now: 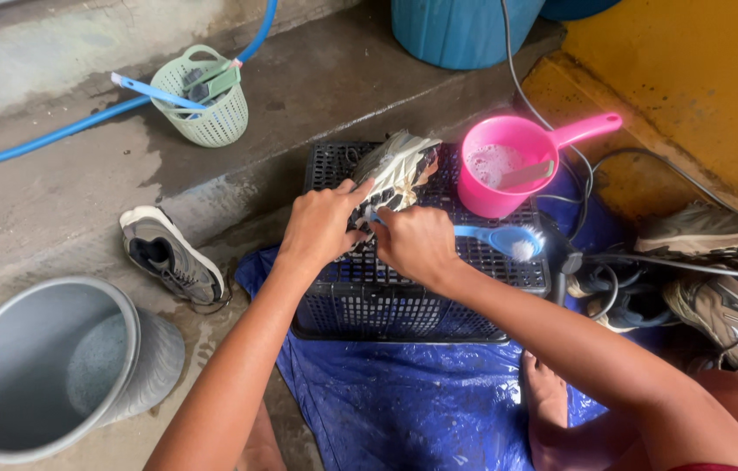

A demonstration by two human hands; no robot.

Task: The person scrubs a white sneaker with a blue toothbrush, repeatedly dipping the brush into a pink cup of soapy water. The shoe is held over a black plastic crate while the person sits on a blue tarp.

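The left hand [321, 225] has its grip closed around a grey-and-white shoe [397, 170], sole up on the black crate [404, 305]. The right hand [417, 244] pinches a blue brush [502, 239], bristles pointing right, just beside the shoe's near end. The shoe's long axis runs up-right, towards the pink scoop [509, 161].

Wet grey concrete floor [317, 78], yellow wall [700, 78], daylight
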